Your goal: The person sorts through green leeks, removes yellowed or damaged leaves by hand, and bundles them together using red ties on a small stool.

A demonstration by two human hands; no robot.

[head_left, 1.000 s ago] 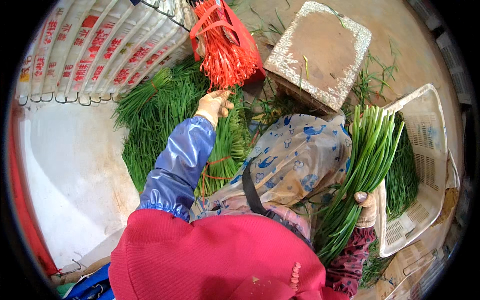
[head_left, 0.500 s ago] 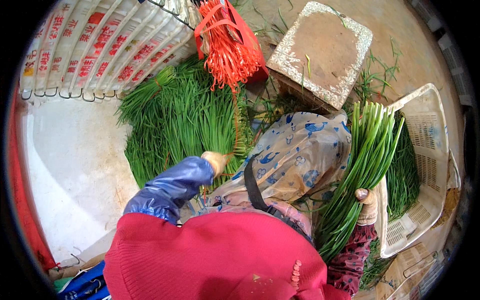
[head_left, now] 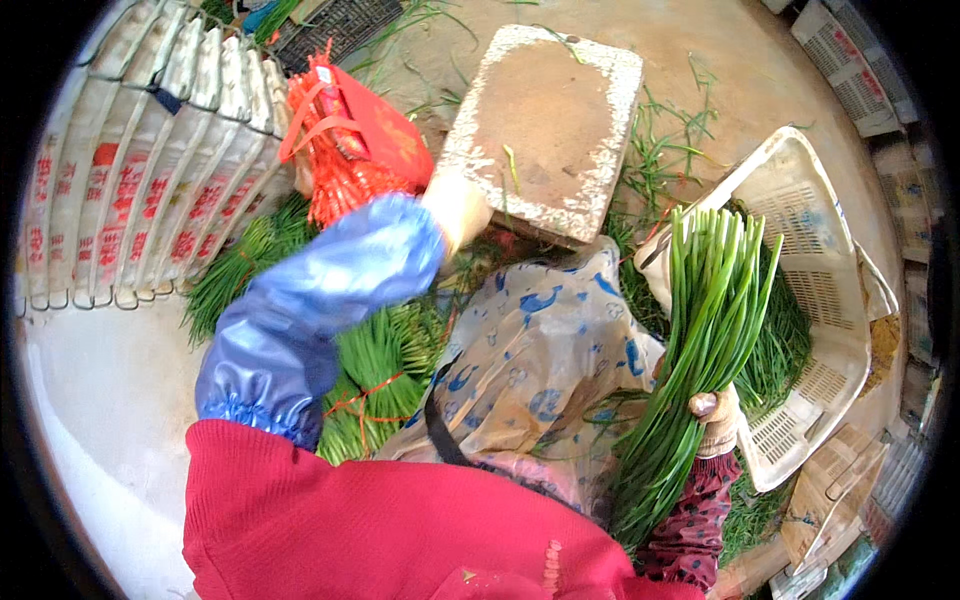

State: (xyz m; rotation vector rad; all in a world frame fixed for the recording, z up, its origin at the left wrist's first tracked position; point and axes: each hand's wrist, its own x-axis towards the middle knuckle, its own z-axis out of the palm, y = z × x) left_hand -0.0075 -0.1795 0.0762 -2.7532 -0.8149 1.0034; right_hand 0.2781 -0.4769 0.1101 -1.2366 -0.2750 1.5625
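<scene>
A thick bunch of long green chives [head_left: 690,350] stands nearly upright at my right side. My right hand [head_left: 718,420], gloved with the thumb tip bare, is closed around it. My left hand [head_left: 460,212], in a pale glove and a blue sleeve cover, is stretched forward over the near left corner of a square-topped stand [head_left: 555,120]. Motion blurs its fingers, so what they hold, if anything, does not show. Close by it is a red bag [head_left: 375,125] with a mass of red ties [head_left: 340,175]. Below my left forearm, a red tie [head_left: 375,390] lies across a pile of chives [head_left: 365,420].
A white slatted crate [head_left: 805,240] on the right holds more chives [head_left: 785,330]. White crates with wire handles [head_left: 130,190] stand at the left beside a white surface [head_left: 80,380]. A patterned plastic apron [head_left: 540,340] covers my lap. Loose leaves [head_left: 660,150] litter the floor.
My left hand has left the chive pile and swung forward to the stand's corner. My right hand still grips its bunch. The view has shifted, with most things now farther left.
</scene>
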